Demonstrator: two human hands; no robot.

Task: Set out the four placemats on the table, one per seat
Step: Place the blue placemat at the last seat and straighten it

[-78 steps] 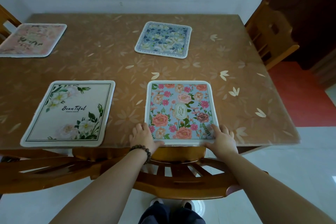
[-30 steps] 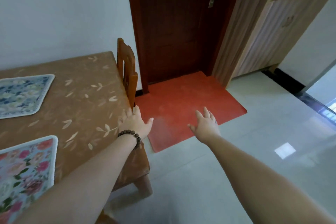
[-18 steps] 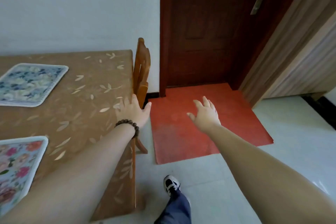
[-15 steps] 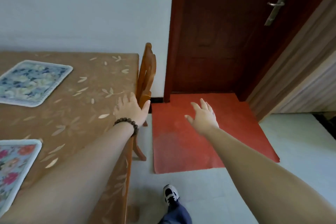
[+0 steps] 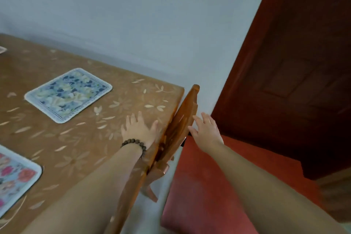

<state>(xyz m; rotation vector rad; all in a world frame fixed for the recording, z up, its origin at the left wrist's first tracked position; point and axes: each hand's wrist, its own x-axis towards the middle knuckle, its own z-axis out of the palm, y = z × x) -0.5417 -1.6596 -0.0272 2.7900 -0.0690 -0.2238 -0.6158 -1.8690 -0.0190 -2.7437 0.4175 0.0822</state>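
Fingers of the left hand (image 5: 139,130) are spread and loose, palm down over the bench (image 5: 79,138) near its right edge, holding nothing; whether the palm rests on the surface or floats just above it cannot be told; a dark bead bracelet (image 5: 133,143) circles that wrist. The right hand (image 5: 206,129) is likewise open and empty, fingers extended, its fingertips at the back face of the wooden chair (image 5: 178,127) that stands between the two hands against the bench edge; contact with the wood looks likely but is not certain.

Left of and beyond the left grip lies the blue floral placemat (image 5: 68,95), flat on the bench and well apart from the fingers; nearer the person and further left, the pink floral placemat (image 5: 13,178) lies flat, cut off by the frame edge; a sliver of a third placemat (image 5: 2,49) shows at the far left edge; a fourth is out of view.

The bench wears a brown cloth printed with pale leaves and flowers; past the hands a pale wall (image 5: 133,15) rises; to the right of the right grip stands a dark red-brown door (image 5: 294,81), with a red mat (image 5: 209,186) on the floor under the right forearm.
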